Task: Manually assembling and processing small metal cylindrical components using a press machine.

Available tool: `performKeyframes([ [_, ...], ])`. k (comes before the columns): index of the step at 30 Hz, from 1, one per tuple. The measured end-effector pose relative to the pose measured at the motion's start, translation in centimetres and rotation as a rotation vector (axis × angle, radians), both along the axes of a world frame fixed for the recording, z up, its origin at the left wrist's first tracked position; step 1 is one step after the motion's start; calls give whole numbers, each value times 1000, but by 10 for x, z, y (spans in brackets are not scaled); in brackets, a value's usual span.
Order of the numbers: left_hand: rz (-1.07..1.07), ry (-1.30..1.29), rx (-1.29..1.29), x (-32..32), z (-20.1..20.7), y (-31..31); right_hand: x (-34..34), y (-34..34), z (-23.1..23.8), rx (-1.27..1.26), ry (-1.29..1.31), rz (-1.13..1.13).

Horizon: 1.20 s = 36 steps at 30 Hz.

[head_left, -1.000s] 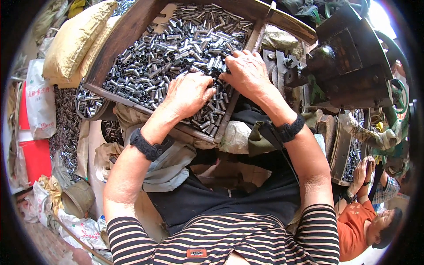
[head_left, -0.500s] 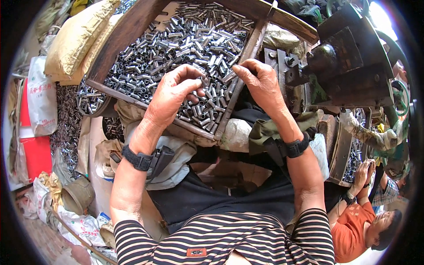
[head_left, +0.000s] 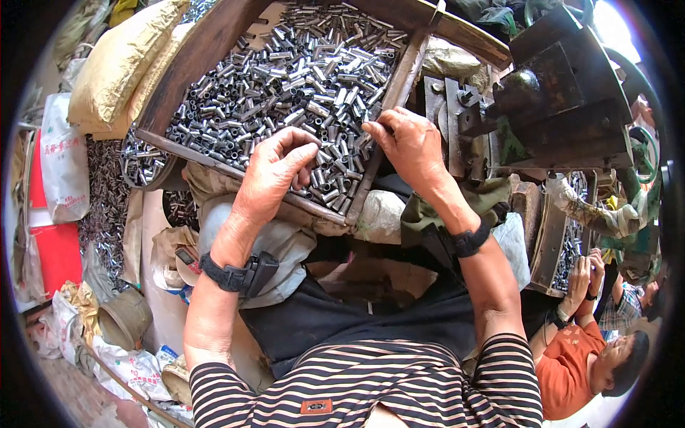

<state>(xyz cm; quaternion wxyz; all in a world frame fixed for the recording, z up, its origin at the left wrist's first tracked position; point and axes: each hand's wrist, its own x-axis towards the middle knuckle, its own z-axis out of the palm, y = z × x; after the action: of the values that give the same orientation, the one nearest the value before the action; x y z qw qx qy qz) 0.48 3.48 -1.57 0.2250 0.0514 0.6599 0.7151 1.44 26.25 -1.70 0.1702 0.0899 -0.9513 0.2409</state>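
Note:
A wooden tray (head_left: 203, 158) in front of me holds a heap of short, shiny metal tubes (head_left: 300, 85). Over the heap's near part, my left hand (head_left: 275, 171) is closed, its thumb and forefinger drawn together and the other fingers curled under. Whatever lies in that pinch is too small to make out. My right hand (head_left: 410, 146) is closed too, thumb against forefinger, above the tray's right side wall. Its fingertips are right beside the tubes, and I cannot make out what they hold.
A dark, oily metal machine (head_left: 549, 100) stands close on the right. Yellowish sacks (head_left: 125, 68) lie left of the tray, above a round basket (head_left: 146, 160) of tubes. A bucket (head_left: 125, 316) is at lower left. At far right, a co-worker in orange (head_left: 571, 371) handles another tray of tubes (head_left: 567, 257).
My left hand has come slightly lower and toward me. My right hand has shifted a little left and down, both still pinched. The co-worker's hands have moved slightly.

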Motion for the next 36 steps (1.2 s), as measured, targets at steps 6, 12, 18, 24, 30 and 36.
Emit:
performKeyframes([
  [6, -16, 38, 24, 3, -2, -2, 0, 4, 3, 29, -22, 17],
  [12, -8, 72, 37, 3, -2, -1, 2, 0, 2, 37, 3, 44],
  [18, -7, 62, 48, 3, -2, -1, 3, 2, 4, -34, -48, 15],
  [24, -24, 66, 67, 4, -5, -3, 2, -1, 14, -81, -119, -25],
  [30, -17, 43, 90, 4, -4, -3, 8, 4, 17, -311, -262, -65],
  [36, -8, 58, 52, 4, -1, 2, 23, 5, 9, -1088, -462, 13],
])
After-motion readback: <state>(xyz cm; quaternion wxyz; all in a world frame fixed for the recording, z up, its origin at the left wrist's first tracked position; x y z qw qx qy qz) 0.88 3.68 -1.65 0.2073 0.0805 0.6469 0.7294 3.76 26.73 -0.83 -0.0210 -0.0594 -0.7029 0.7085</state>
